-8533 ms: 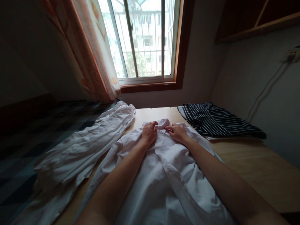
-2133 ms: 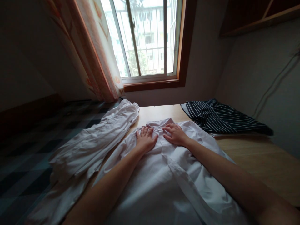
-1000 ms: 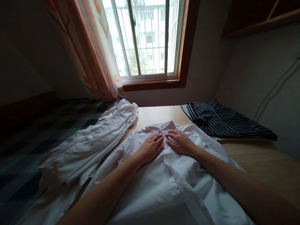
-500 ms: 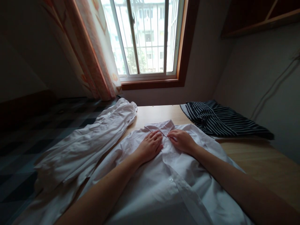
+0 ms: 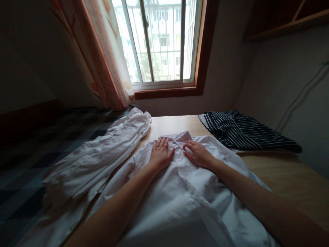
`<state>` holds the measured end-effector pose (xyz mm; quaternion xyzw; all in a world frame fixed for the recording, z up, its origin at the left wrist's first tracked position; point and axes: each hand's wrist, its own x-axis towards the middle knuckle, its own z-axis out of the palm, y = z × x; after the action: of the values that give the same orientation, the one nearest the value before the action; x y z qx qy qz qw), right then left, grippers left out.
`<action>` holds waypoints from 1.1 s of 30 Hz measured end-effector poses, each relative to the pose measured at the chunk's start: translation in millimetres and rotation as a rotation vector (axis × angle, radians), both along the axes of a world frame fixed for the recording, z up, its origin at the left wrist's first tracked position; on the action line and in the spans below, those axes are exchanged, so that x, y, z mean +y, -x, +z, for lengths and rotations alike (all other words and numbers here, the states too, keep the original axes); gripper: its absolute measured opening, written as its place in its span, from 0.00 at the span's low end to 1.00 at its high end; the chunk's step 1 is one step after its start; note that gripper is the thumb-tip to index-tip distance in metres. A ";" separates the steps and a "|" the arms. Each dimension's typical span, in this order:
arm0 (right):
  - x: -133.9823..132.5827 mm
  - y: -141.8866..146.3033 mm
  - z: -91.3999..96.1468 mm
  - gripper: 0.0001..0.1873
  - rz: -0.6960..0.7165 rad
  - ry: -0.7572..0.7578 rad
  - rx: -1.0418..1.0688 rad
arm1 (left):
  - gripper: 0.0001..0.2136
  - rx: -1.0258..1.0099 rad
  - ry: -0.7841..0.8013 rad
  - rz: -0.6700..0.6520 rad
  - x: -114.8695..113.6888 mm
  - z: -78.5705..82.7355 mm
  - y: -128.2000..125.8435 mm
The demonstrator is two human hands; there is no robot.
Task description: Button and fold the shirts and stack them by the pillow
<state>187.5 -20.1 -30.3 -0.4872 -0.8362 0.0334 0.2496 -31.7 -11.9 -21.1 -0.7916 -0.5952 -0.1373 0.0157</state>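
Note:
A white button-up shirt (image 5: 164, 202) lies front side up on the wooden tabletop (image 5: 174, 121), its collar (image 5: 183, 136) pointing toward the window. My left hand (image 5: 161, 153) rests flat on the shirt just left of the collar, fingers stretched out and pointing away from me. On the other side of the button placket, my right hand (image 5: 198, 153) lies on the cloth by the right collar point. Its fingers are slightly bent and apart, with no cloth visibly pinched between them. Creases run across the shirt's lower front.
A rumpled white garment (image 5: 102, 154) lies to the left, over the edge of a dark checked bed cover (image 5: 25, 164). Black-and-white striped cloth (image 5: 246, 132) lies at the back right. Beyond the table are a barred window (image 5: 161, 44) and an orange-patterned curtain (image 5: 100, 58).
My left hand has shifted left and away from the placket, its fingers now straighter. The right hand has loosened its fingers from the collar edge, staying nearly in place.

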 end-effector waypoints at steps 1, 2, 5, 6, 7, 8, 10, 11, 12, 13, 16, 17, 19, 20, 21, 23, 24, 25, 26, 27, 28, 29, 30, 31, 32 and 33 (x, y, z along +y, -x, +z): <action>0.0 -0.1 -0.4 0.14 0.000 0.009 -0.004 | 0.30 0.002 -0.026 0.014 1.0 1.6 1.1; 0.1 -0.1 -0.4 0.14 0.001 0.013 -0.009 | 0.30 0.006 -0.056 0.024 2.3 3.7 2.3; -0.1 -0.2 1.2 0.14 0.004 0.017 -0.022 | 0.28 0.036 -0.040 -0.002 8.1 11.0 6.4; -0.2 -0.1 1.8 0.14 0.005 0.018 -0.025 | 0.27 0.049 0.005 -0.015 10.1 13.1 7.7; -0.4 -0.1 2.4 0.14 0.005 0.019 -0.027 | 0.27 0.059 0.052 -0.020 11.8 14.6 8.7; -0.5 0.0 2.7 0.14 0.005 0.021 -0.029 | 0.27 0.063 0.084 -0.014 12.9 15.6 9.6; -0.7 0.2 2.9 0.15 0.004 0.022 -0.029 | 0.28 0.048 0.048 0.008 14.1 15.5 10.6; -0.8 0.3 2.7 0.15 0.003 0.022 -0.029 | 0.28 0.034 -0.008 0.004 14.4 14.4 10.9; -0.8 0.4 2.4 0.15 0.001 0.020 -0.029 | 0.27 0.022 -0.061 -0.017 14.9 12.8 11.0; -0.9 0.5 2.0 0.15 -0.001 0.018 -0.029 | 0.26 0.017 -0.091 -0.058 15.7 10.7 11.2; -1.2 0.7 1.1 0.15 -0.010 0.011 -0.027 | 0.23 0.034 -0.031 -0.190 19.3 3.3 11.8; -1.4 0.8 1.2 0.15 -0.012 0.011 -0.026 | 0.23 0.042 0.006 -0.208 20.2 1.4 12.0; -1.7 0.8 2.1 0.15 -0.011 0.014 -0.024 | 0.23 0.041 0.022 -0.202 20.3 -0.2 12.1; -1.9 0.8 2.7 0.15 -0.008 0.016 -0.025 | 0.23 0.030 -0.006 -0.187 19.3 0.2 11.8; -1.9 0.8 3.3 0.15 -0.006 0.018 -0.026 | 0.23 0.016 -0.049 -0.180 17.7 1.2 11.3; -1.6 0.5 3.6 0.15 -0.004 0.019 -0.028 | 0.24 -0.016 -0.143 -0.217 13.8 3.5 9.7; -1.2 0.2 2.9 0.15 -0.003 0.018 -0.029 | 0.24 -0.026 -0.167 -0.263 12.2 4.3 8.5; -0.5 -0.2 1.6 0.16 0.000 0.016 -0.029 | 0.24 -0.027 -0.161 -0.320 11.0 4.5 7.3; 0.5 -0.6 -0.4 0.17 0.002 0.012 -0.024 | 0.23 -0.020 -0.129 -0.372 10.3 4.1 6.1; 1.8 -1.1 -3.0 0.20 -0.001 0.004 -0.015 | 0.23 -0.009 -0.082 -0.410 10.2 3.3 5.0; 3.2 -1.7 -6.0 0.23 -0.009 -0.008 -0.003 | 0.23 0.004 -0.036 -0.430 10.5 2.2 4.2; 4.8 -2.1 -9.0 0.27 -0.025 -0.021 0.008 | 0.23 0.018 0.001 -0.436 11.1 1.1 3.6; 6.4 -2.5 -11.7 0.31 -0.046 -0.031 0.016 | 0.23 0.030 0.022 -0.434 11.8 0.2 3.3; 7.9 -2.7 -13.8 0.33 -0.070 -0.033 0.017 | 0.23 0.041 0.033 -0.432 12.5 -0.3 3.2; 9.2 -2.6 -14.9 0.33 -0.091 -0.023 0.010 | 0.23 0.050 0.040 -0.430 13.0 -0.5 3.3; 10.2 -2.2 -15.0 0.34 -0.107 0.000 -0.004 | 0.23 0.059 0.046 -0.428 13.3 -0.4 3.5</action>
<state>189.7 -9.9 -45.3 -0.5315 -0.8093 0.0192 0.2494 -35.1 1.3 -21.5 -0.9038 -0.4156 -0.1006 -0.0144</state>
